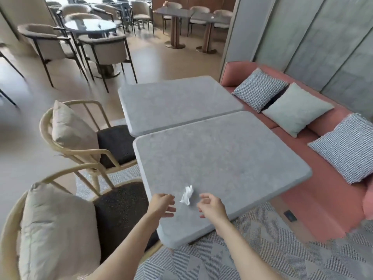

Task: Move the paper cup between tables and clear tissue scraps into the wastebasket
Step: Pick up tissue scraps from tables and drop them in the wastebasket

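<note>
With neither hand gripping anything, the left hand (163, 205) and right hand (211, 206) hover loose-fingered over the near table (232, 158), one on either side of a crumpled tissue (186, 195) that lies on the tabletop between them, near the table's front edge and touching neither hand. A second table (177, 100) stands just beyond the near table. Two chairs (84, 138) stand left of the near table; a pink bench (323, 174) with cushions (296, 109) runs along its right.

no legible text, no labels, no brands, no numbers, no signs anywhere
</note>
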Tool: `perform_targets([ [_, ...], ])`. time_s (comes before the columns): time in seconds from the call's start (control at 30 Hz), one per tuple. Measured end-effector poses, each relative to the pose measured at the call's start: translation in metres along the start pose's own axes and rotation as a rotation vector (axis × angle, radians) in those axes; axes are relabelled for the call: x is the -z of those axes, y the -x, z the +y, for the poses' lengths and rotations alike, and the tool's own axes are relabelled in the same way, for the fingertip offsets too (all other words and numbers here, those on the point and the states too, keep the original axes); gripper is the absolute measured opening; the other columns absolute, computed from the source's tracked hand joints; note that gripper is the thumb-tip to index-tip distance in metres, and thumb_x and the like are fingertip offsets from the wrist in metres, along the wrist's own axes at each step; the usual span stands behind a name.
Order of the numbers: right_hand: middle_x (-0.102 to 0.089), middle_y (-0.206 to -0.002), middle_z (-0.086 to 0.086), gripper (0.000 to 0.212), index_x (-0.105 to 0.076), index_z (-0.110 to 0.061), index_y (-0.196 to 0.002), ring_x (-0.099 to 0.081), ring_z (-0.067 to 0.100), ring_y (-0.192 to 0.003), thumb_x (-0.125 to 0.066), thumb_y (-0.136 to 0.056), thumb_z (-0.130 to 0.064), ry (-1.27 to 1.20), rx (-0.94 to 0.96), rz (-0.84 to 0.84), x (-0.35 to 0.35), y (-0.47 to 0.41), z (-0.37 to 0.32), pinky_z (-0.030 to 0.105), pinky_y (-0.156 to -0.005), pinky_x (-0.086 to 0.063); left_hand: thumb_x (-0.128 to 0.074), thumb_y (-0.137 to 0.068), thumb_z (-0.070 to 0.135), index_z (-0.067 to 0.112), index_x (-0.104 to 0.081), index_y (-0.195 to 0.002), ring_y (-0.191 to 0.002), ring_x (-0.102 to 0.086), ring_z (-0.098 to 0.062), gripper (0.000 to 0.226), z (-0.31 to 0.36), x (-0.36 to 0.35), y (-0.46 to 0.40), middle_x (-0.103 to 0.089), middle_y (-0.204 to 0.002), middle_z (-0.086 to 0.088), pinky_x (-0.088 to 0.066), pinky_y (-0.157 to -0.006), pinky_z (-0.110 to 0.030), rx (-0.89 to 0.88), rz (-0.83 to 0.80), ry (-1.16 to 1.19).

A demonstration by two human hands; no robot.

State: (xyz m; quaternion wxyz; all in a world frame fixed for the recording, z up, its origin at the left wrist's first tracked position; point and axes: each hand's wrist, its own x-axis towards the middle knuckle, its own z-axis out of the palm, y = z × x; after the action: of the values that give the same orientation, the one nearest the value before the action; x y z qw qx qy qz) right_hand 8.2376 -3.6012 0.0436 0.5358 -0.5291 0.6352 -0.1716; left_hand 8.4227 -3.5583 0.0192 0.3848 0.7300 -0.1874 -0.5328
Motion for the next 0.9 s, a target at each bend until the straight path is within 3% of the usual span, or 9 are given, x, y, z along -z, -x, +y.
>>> perform_targets([
  [0.17,-0.071,-0.112,0.007,0.023,-0.068,-0.015,-0.112,-0.070,0.025,-0.102,-0.063,-0.091,-0.006,0.106,-0.061,-0.064,-0.023,-0.057,0.014,0.044,-0.094,-0.058,-0.055,-0.103,0.013,0.009,-0.068,-0.104,-0.075,-0.068,-0.024,0.014,-0.023,-0.027,-0.038,-0.065,-0.100,-0.008,-0.059,-0.063,-0.034,0.139,-0.003,0.015],
  [0.23,-0.070,-0.119,0.010,0.024,-0.068,-0.013,-0.115,-0.069,0.029,-0.106,-0.063,-0.092,-0.007,0.219,-0.022,-0.089,-0.032,-0.079,0.021,0.041,-0.097,-0.054,-0.054,-0.103,0.012,0.011,-0.068,-0.109,-0.078,-0.064,-0.023,0.016,-0.028,-0.040,-0.049,-0.064,-0.096,-0.004,-0.055,-0.064,-0.031,0.163,0.027,0.040],
  [0.37,-0.045,-0.142,0.008,0.048,-0.055,-0.013,-0.140,-0.065,0.029,-0.113,-0.067,-0.093,-0.011,0.462,0.111,-0.230,-0.033,-0.112,0.032,0.032,-0.097,-0.048,-0.055,-0.099,0.012,0.014,-0.070,-0.107,-0.085,-0.061,-0.023,0.016,-0.028,-0.061,-0.053,-0.067,-0.100,-0.006,-0.050,-0.070,-0.032,0.222,0.129,0.131],
  [0.5,-0.034,-0.150,0.007,0.065,-0.045,-0.015,-0.151,-0.054,0.025,-0.130,-0.070,-0.091,-0.011,0.622,0.219,-0.399,-0.033,-0.143,0.025,0.031,-0.103,-0.045,-0.056,-0.097,0.012,0.020,-0.069,-0.089,-0.083,-0.054,-0.024,0.017,-0.026,-0.077,-0.055,-0.063,-0.095,-0.009,-0.041,-0.066,-0.031,0.268,0.220,0.219],
  [0.6,-0.038,-0.145,0.012,0.056,-0.050,-0.007,-0.146,-0.056,0.029,-0.126,-0.068,-0.093,-0.006,0.697,0.231,-0.497,-0.041,-0.154,0.025,0.034,-0.104,-0.045,-0.056,-0.098,0.011,0.019,-0.068,-0.086,-0.086,-0.053,-0.022,0.019,-0.026,-0.091,-0.058,-0.062,-0.096,-0.009,-0.040,-0.068,-0.030,0.308,0.259,0.307],
  [0.7,-0.047,-0.133,0.020,0.036,-0.062,0.003,-0.127,-0.057,0.034,-0.121,-0.062,-0.091,0.005,0.708,0.217,-0.524,-0.051,-0.155,0.035,0.028,-0.101,-0.041,-0.056,-0.099,0.009,0.015,-0.072,-0.091,-0.091,-0.053,-0.021,0.019,-0.029,-0.104,-0.056,-0.063,-0.097,-0.010,-0.038,-0.073,-0.029,0.313,0.272,0.380],
  [0.8,-0.060,-0.127,0.017,0.026,-0.070,-0.002,-0.119,-0.061,0.031,-0.118,-0.059,-0.095,-0.001,0.653,0.152,-0.516,-0.052,-0.150,0.040,0.028,-0.096,-0.040,-0.056,-0.099,0.007,-0.002,-0.074,-0.112,-0.096,-0.055,-0.020,0.024,-0.030,-0.110,-0.050,-0.065,-0.100,-0.011,-0.039,-0.084,-0.031,0.286,0.260,0.462],
  [0.9,-0.074,-0.115,0.013,0.019,-0.074,-0.005,-0.113,-0.067,0.030,-0.112,-0.064,-0.098,-0.012,0.506,0.139,-0.471,-0.051,-0.146,0.036,0.034,-0.093,-0.047,-0.055,-0.098,0.003,-0.010,-0.072,-0.116,-0.100,-0.060,-0.023,0.028,-0.021,-0.104,-0.041,-0.072,-0.105,-0.017,-0.042,-0.092,-0.032,0.235,0.307,0.581],
])
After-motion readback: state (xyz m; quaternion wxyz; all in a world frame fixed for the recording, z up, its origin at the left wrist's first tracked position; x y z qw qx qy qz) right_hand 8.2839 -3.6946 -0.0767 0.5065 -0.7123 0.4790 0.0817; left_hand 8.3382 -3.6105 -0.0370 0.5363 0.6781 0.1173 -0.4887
